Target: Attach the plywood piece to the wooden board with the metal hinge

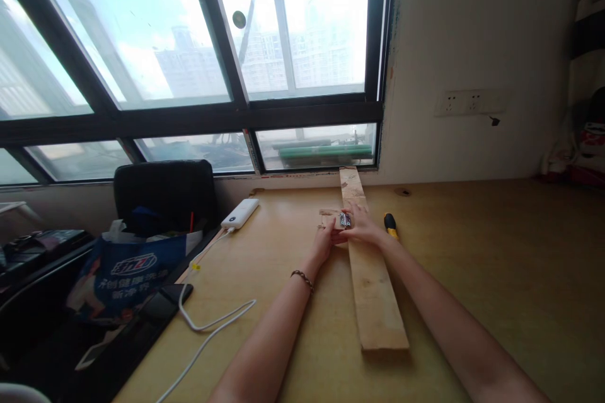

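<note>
A long wooden plank (375, 289) lies on the table, reaching from the window sill toward me. A shorter wooden piece (329, 214) meets its left side, about square to it. Where the two meet sits a small shiny metal fitting (345, 220), perhaps a hinge or latch; its exact kind is too small to tell. My left hand (326, 238), with a braided bracelet at the wrist, is closed on the shorter wooden piece. My right hand (363, 224) curls over the plank, its fingers closed around the metal fitting. Some of the fingertips are hidden.
A black-and-yellow-handled tool (390, 225) lies right of the plank. At left are a white power bank (241, 214) with a white cable (212, 325), a black chair (165, 192) and a blue bag (127, 274). Windows and a wall with sockets (470, 102) border the table (496, 264).
</note>
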Demonstrator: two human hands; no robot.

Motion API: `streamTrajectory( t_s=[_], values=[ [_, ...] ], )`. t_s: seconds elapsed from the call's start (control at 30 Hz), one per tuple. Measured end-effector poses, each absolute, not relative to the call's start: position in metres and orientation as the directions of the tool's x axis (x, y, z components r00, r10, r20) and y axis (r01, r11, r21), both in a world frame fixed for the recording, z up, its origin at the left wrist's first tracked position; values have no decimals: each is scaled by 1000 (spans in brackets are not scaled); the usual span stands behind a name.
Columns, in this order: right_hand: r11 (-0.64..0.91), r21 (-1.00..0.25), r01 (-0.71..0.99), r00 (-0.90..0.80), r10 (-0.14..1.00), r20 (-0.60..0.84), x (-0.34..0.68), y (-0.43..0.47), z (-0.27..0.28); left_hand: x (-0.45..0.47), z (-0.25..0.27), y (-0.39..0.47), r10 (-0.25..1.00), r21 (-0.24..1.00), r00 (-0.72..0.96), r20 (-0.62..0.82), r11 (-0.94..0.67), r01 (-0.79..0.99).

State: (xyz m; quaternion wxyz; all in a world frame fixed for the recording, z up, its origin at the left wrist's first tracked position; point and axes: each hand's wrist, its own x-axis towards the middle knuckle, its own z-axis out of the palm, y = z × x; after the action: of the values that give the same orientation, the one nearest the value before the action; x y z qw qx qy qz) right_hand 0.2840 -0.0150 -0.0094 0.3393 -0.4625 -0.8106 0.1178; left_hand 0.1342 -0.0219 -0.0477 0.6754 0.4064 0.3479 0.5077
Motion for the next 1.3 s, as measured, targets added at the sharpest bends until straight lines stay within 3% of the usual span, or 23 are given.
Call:
streamTrajectory(
  t_s=[0.2, 0.7, 1.3],
  values=[
    [527, -448, 722, -343, 835, 430, 282, 0, -15, 132, -50, -18, 970, 906, 225, -91, 175, -386],
    [549, -543, 636, -321, 827, 461, 284, -2, -15, 136, -49, -19, 981, 869, 188, -37, 124, -478],
    [539, -530, 654, -309, 830, 464, 283, -5, -14, 136, -50, -20, 984, 859, 179, -15, 104, -501]
  ],
)
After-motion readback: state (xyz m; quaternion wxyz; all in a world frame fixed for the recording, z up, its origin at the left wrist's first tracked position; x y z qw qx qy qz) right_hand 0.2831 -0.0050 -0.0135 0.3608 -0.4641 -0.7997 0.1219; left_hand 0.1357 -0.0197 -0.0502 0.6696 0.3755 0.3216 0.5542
